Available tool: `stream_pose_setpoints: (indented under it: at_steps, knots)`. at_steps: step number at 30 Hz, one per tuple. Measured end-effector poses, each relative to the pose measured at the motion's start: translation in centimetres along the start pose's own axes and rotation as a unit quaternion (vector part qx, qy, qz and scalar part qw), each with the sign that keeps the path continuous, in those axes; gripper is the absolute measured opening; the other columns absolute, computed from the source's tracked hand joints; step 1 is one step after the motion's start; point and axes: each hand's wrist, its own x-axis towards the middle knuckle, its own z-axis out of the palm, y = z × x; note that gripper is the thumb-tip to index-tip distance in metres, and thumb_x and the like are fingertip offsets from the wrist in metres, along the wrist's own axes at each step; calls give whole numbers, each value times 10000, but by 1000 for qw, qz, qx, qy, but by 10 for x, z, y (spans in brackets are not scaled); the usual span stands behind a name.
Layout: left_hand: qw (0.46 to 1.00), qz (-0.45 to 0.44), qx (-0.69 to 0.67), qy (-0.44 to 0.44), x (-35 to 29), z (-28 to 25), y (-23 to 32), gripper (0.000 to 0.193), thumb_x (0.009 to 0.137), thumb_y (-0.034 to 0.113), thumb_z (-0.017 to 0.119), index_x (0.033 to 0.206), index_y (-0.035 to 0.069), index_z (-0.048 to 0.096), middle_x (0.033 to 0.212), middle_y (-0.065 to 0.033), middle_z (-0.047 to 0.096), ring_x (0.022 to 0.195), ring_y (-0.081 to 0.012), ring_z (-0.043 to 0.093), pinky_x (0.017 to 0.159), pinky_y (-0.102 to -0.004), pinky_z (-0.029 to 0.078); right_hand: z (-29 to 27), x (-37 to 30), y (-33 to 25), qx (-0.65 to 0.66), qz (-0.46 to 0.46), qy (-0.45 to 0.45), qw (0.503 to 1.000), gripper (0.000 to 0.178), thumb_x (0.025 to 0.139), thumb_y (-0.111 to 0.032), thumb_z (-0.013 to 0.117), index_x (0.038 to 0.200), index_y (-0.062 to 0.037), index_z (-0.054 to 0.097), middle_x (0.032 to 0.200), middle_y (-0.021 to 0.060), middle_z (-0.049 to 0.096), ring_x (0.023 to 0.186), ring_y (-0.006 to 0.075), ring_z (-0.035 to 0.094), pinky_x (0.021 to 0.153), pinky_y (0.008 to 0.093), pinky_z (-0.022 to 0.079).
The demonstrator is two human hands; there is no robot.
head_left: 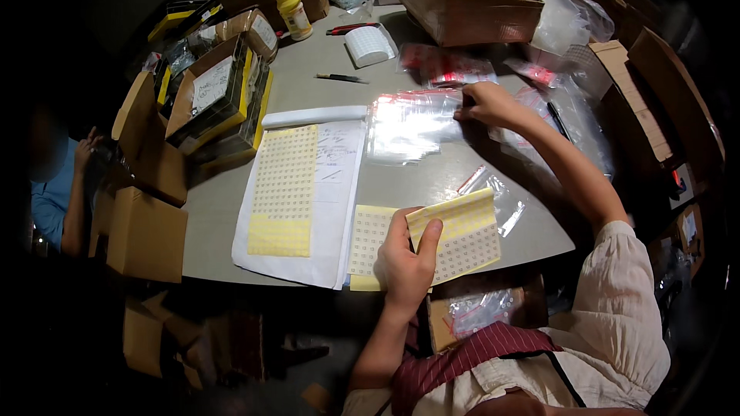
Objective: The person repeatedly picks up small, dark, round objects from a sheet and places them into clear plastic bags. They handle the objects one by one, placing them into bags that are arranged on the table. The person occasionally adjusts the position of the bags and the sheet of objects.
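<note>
My left hand (410, 262) is closed on a folded yellow sticker sheet (466, 250) with rows of small printed labels, the thumb pressed on its front. Another part of a label sheet (370, 243) shows to the left of this hand, over the table's near edge. My right hand (489, 108) reaches out, fingers pinched together at the right end of a spread of clear zip bags (412, 127) with red strips. What is between its fingertips, if anything, is too small to make out. An open notebook (347, 208) lies left of the bags, with a yellow label sheet (284, 185) on it.
Loose zip bags (497, 200) lie near the right edge. A pen (341, 78), a label roll (368, 46) and a yellow bottle (293, 11) stand farther back. Cardboard boxes (462, 4) ring the table. An open box (493, 312) with bags is below its edge. Another person (58, 192) is at left.
</note>
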Motion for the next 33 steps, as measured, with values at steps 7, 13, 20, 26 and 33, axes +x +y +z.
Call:
stream_pose_setpoints:
  at_steps: [7,13,20,26,33]
  knots:
    - [1000,4,25,-5,3,2,-9,311,961,275,722,1152,36,666,890,-111,748,796,-218,710,721,-346,525,-27,-49,47,56,83,-53,994,533,778,-468,864,880,33,715,764,170,687,718,258,676,644,415,507]
    - [999,36,7,-4,1,0,-12,317,964,266,720,1161,24,664,898,-129,748,817,-218,711,740,-348,525,-37,-119,-14,389,55,-120,912,269,1000,-312,698,965,-46,676,794,0,642,729,89,605,675,282,512]
    - [987,32,-130,-84,3,1,-8,271,984,157,706,1169,-29,639,952,-72,714,810,-112,654,720,-255,506,-15,-185,-72,352,-75,-103,927,305,923,-224,794,1101,-2,684,935,21,705,886,79,632,780,279,509]
    - [971,14,-219,-99,1,-8,28,208,1000,100,643,1163,-29,626,1023,-91,685,877,-123,634,734,-237,510,-11,-210,-67,382,-92,48,918,216,841,-62,717,1046,6,698,917,102,705,855,150,658,778,311,530]
    - [644,-119,-749,-98,43,-35,-8,272,1024,156,599,1164,-77,601,1088,-154,657,989,-267,590,934,-373,514,-7,-236,-73,156,-269,293,904,272,784,53,719,1045,8,659,945,138,674,814,297,678,706,360,543]
